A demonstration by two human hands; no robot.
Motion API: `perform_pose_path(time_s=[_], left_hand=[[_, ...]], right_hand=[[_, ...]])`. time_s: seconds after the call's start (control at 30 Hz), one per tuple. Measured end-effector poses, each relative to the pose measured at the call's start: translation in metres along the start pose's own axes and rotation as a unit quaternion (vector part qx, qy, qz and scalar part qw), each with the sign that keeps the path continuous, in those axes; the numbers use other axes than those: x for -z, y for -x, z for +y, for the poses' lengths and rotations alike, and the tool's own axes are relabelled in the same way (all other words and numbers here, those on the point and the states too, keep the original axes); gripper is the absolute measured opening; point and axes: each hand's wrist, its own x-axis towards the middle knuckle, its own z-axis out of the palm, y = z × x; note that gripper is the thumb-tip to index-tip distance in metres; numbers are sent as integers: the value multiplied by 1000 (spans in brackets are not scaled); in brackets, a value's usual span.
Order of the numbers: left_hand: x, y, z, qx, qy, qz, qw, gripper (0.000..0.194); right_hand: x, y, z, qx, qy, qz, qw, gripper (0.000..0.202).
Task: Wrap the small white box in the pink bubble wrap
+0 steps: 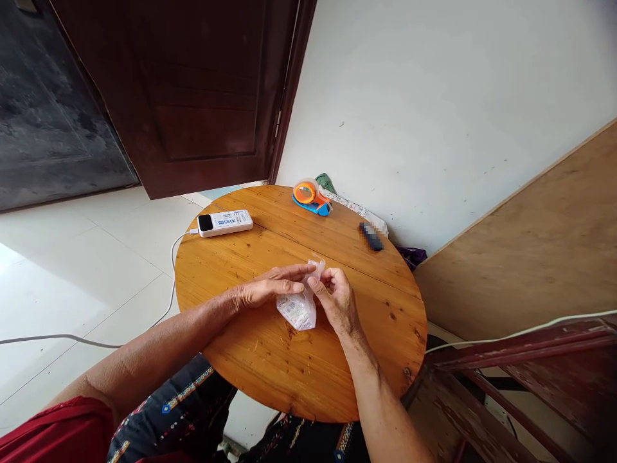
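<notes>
A small translucent plastic bag (299, 313) lies near the middle of the round wooden table, with something printed inside it that I cannot read. My left hand (277, 284) reaches over the bag from the left, its fingers stretched out and touching the upper part. From the right, my right hand (337, 297) has its fingers curled and its thumb against the bag, gripping it near its gathered top. Part of the bag is hidden beneath and between both hands.
On the round table (270, 379), a white power bank (225, 222) with a plugged-in cable (172, 276) sits at the back left. An orange and blue tape dispenser (312, 197) stands at the back, and a dark blurred object (371, 236) lies to its right. A wall is behind.
</notes>
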Motion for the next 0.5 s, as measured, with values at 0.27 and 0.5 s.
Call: perform_pose_path(time_s=[0.27, 0.5], left_hand=[[-2, -11, 3, -17, 141, 166, 976, 51], [0, -13, 2, -30, -44, 254, 966, 55]], right_hand=[[6, -7, 4, -68, -207, 107, 970, 42], [6, -13, 4, -136, -301, 112, 937, 43]])
